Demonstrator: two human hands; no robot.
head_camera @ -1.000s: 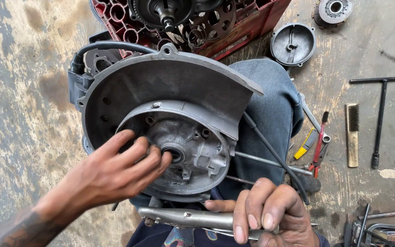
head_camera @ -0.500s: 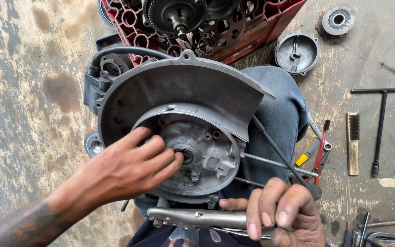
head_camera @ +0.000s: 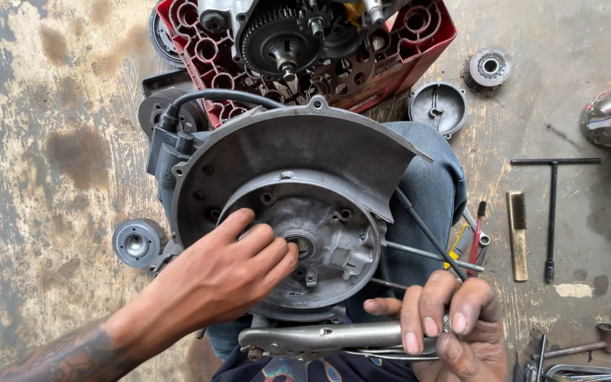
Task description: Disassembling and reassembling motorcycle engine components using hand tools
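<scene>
Your left hand (head_camera: 228, 272) has slid its open fingertips onto the hub seal (head_camera: 301, 246) at the engine casing's (head_camera: 305, 152) centre; your right hand (head_camera: 454, 325), at 5 o'clock, stays clenched around locking pliers (head_camera: 319, 338).

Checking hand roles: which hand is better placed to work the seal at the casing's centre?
Left. The left hand has fingertips at the seal in the casing; the right hand grips the pliers below.

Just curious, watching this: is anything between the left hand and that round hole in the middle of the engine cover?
Nothing visible. The left hand already lies flat on the grey engine cover, fingertips right at the edge of the centre hole.
</scene>
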